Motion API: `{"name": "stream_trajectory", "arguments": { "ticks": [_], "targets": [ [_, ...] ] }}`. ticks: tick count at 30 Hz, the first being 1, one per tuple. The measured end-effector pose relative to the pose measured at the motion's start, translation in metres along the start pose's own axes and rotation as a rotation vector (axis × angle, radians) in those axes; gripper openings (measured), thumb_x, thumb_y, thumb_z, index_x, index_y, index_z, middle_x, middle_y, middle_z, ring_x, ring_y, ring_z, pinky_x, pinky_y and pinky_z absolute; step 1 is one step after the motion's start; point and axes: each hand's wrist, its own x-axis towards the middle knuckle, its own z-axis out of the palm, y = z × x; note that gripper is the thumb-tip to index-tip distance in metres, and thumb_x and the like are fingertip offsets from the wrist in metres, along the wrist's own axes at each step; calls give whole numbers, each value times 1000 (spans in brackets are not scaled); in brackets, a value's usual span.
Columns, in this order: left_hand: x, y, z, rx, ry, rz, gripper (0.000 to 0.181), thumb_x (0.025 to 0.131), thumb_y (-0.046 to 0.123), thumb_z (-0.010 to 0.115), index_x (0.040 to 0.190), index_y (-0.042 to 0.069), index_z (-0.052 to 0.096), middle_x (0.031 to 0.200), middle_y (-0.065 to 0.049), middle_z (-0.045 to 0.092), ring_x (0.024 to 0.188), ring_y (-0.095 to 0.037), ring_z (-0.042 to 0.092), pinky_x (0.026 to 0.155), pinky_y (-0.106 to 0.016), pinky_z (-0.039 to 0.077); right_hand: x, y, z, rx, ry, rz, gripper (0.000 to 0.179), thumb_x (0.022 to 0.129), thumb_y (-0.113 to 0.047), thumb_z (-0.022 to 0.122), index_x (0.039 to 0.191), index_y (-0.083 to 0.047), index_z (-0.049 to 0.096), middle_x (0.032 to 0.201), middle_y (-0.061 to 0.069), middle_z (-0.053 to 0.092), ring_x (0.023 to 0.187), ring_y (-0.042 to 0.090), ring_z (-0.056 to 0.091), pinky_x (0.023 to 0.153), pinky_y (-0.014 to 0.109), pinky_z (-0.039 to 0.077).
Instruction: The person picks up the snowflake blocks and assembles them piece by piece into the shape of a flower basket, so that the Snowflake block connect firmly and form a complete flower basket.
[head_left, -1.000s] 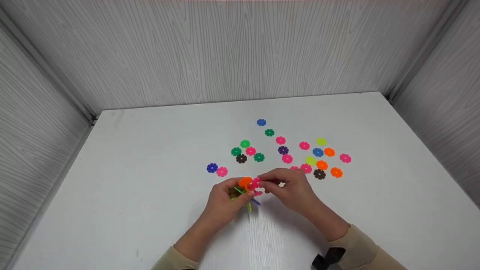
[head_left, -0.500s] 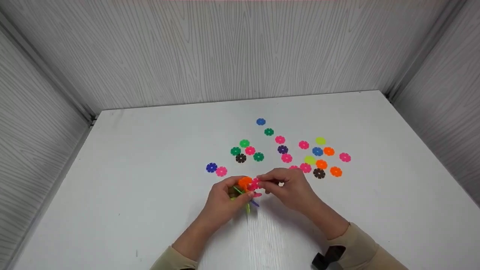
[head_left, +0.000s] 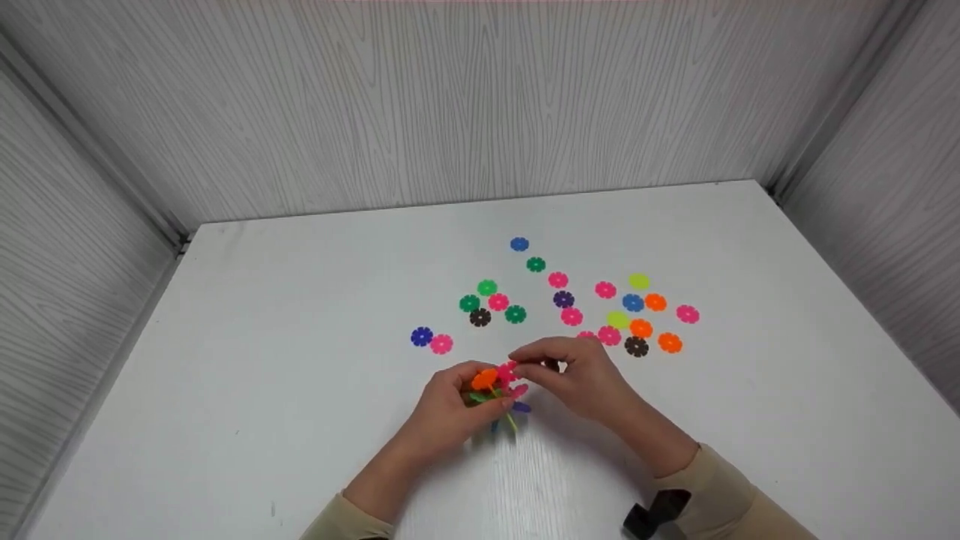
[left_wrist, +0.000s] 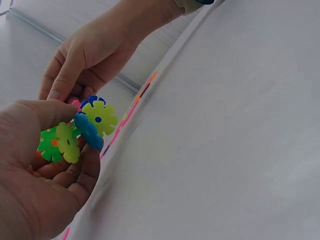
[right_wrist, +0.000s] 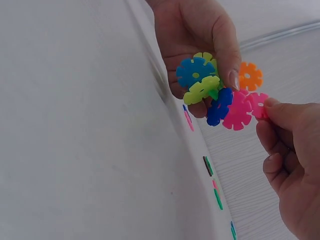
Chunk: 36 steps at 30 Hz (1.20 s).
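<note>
My left hand [head_left: 450,405] holds a cluster of interlocked notched plastic discs [right_wrist: 237,112] in pink, orange, yellow-green, green and blue, with the thumb over it. At the cluster's right side, my right hand [head_left: 581,375] pinches a small pink disc [right_wrist: 258,104] between thumb and fingertips. That disc meets a larger pink one in the right wrist view; whether their slots are joined I cannot tell. An orange disc [head_left: 484,379] sticks up near the left fingers. From the left wrist view, a light blue disc [left_wrist: 88,131] and yellow-green ones face out beside the left thumb. Fingers hide the cluster's middle.
Loose notched discs lie flat on the white table [head_left: 300,337] beyond the hands, including a dark blue one [head_left: 422,337], a green one [head_left: 515,314] and an orange one [head_left: 670,343]. Wood-grain panels [head_left: 480,97] stand behind and at both sides.
The cluster has turned in my left hand: its orange disc tilts and sits lower, and a blue edge shows underneath. My right hand keeps its pinch on the pink disc, nearly in place.
</note>
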Motion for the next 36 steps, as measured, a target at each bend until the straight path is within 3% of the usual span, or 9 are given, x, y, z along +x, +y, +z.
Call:
{"name": "stream_trajectory", "arguments": {
  "ticks": [6, 11, 16, 20, 24, 28, 36],
  "targets": [
    [0, -1, 1, -15, 21, -25, 39, 93, 35, 83, 125, 16, 70, 120, 3, 71, 122, -22, 61, 104, -41, 55, 1, 2, -1, 13, -1, -2, 22, 98, -20, 79, 120, -21, 82, 108, -15, 78, 84, 13, 68, 72, 31, 61],
    [3, -2, 1, -30, 98, -65, 43, 94, 34, 83, 129, 13, 68, 123, -2, 68, 126, -25, 58, 106, -43, 55, 4, 9, -11, 25, 69, 28, 24, 100, -23, 77, 123, -21, 80, 111, -6, 79, 92, 14, 71, 76, 32, 62],
    [5, -3, 0, -72, 173, -102, 50, 94, 36, 82, 136, 14, 66, 128, -4, 66, 129, -25, 58, 108, -42, 53, 18, 23, -21, 21, 112, 188, 26, 101, -23, 76, 126, -17, 78, 117, 4, 78, 99, 17, 71, 82, 29, 61],
    [5, -4, 0, -99, 213, -127, 48, 95, 34, 81, 136, 13, 66, 127, -3, 68, 129, -25, 59, 107, -42, 54, 42, 36, -18, -14, 59, 348, 33, 101, -24, 76, 133, -20, 74, 125, -2, 73, 99, 20, 70, 84, 30, 62],
    [4, -6, 0, -115, 236, -152, 50, 95, 35, 82, 136, 11, 65, 126, -4, 69, 128, -26, 61, 105, -41, 55, 61, 46, -9, -48, 10, 436, 40, 100, -23, 77, 140, -24, 70, 132, -3, 69, 94, 20, 70, 82, 30, 62],
    [4, -6, 0, -119, 252, -184, 55, 93, 35, 84, 139, 11, 63, 129, -4, 67, 131, -27, 59, 105, -41, 56, 68, 53, -1, -84, -2, 451, 45, 98, -21, 78, 142, -25, 68, 137, -4, 67, 98, 21, 67, 84, 29, 61],
    [3, -4, -1, -111, 275, -197, 55, 92, 32, 85, 139, 14, 63, 132, -5, 65, 133, -27, 57, 105, -41, 55, 74, 54, 7, -198, -19, 413, 48, 96, -18, 81, 141, -23, 68, 138, -1, 66, 131, 25, 58, 109, 43, 53]
  ]
}}
